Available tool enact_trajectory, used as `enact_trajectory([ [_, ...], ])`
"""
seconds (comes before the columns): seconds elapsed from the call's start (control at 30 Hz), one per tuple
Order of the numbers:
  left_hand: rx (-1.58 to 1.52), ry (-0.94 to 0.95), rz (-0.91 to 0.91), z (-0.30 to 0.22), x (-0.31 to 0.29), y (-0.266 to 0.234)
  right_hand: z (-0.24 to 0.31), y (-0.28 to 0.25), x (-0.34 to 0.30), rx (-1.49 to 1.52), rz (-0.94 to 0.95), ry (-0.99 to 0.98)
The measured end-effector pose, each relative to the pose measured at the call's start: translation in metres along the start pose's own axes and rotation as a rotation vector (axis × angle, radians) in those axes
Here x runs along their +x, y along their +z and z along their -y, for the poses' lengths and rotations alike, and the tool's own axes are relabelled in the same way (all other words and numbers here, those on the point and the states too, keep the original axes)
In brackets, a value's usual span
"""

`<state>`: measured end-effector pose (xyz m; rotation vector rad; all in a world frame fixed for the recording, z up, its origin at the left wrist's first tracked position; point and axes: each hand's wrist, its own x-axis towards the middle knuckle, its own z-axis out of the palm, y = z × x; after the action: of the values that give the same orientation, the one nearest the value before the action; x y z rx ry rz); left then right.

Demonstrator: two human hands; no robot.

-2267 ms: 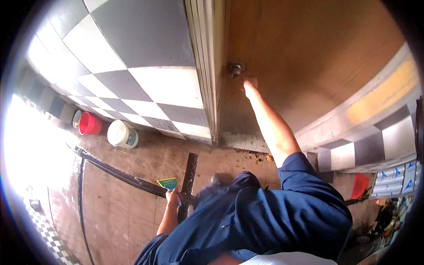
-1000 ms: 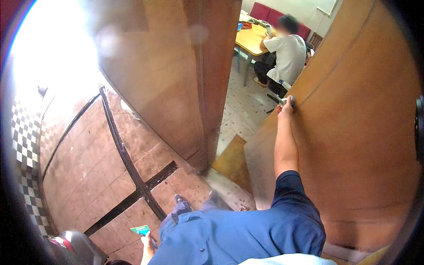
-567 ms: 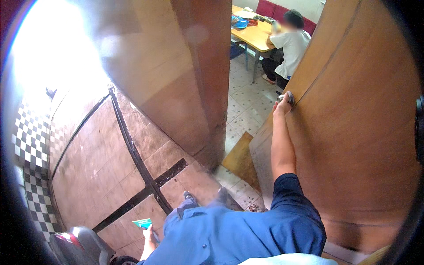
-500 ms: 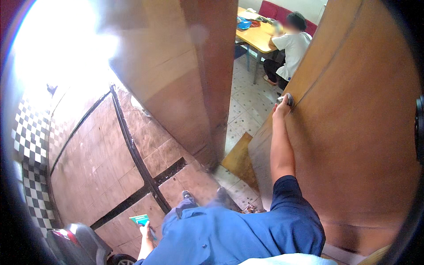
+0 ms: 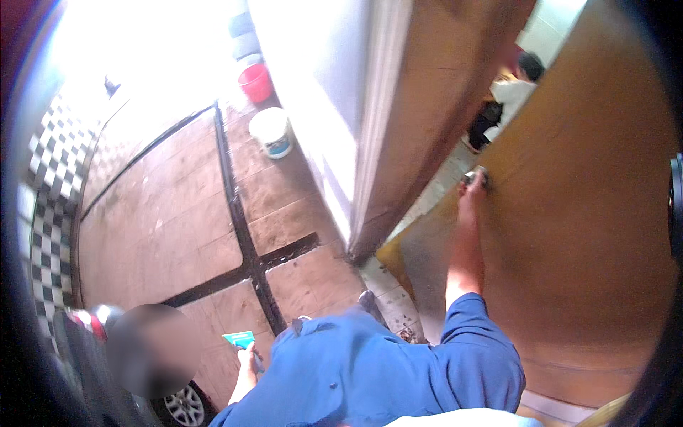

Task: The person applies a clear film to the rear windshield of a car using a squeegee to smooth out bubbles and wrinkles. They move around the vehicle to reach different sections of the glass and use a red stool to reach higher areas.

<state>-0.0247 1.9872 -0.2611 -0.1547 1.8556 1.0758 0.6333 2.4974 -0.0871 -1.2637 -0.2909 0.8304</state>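
Observation:
My right arm reaches forward to a round metal doorknob (image 5: 481, 174) on a brown wooden door (image 5: 569, 242). The fingers of my right hand (image 5: 468, 188) are closed around that knob. The door stands partly ajar, with a narrow gap between it and the brown door frame (image 5: 420, 107). Low at my left side, my left hand (image 5: 247, 357) grips a small flat teal packet (image 5: 240, 338) whose upper part sticks out above the fingers. The rest of it is hidden in the hand.
Through the gap a seated person (image 5: 514, 92) in a white top shows. A white bucket (image 5: 272, 134) and a red bucket (image 5: 255, 83) stand along the wall. Dark strips (image 5: 252, 267) cross the tiled floor. A vehicle wheel (image 5: 183, 406) is at lower left, near a checkered wall (image 5: 53, 192).
The door gap has narrowed, with my right hand still on the knob. The table inside is now mostly hidden. The view has shifted, and the buckets outside have come into sight.

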Motion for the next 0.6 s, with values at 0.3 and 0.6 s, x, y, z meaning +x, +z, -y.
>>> enact_trajectory([
  [0.3,-0.112,-0.174,-0.263,0.069,0.039,-0.128,-0.036,-0.008,-0.014,-0.094,0.201,-0.007],
  [0.6,-0.148,-0.327,-0.327,0.082,0.082,-0.168,-0.082,0.019,-0.07,-0.022,0.177,-0.066],
])
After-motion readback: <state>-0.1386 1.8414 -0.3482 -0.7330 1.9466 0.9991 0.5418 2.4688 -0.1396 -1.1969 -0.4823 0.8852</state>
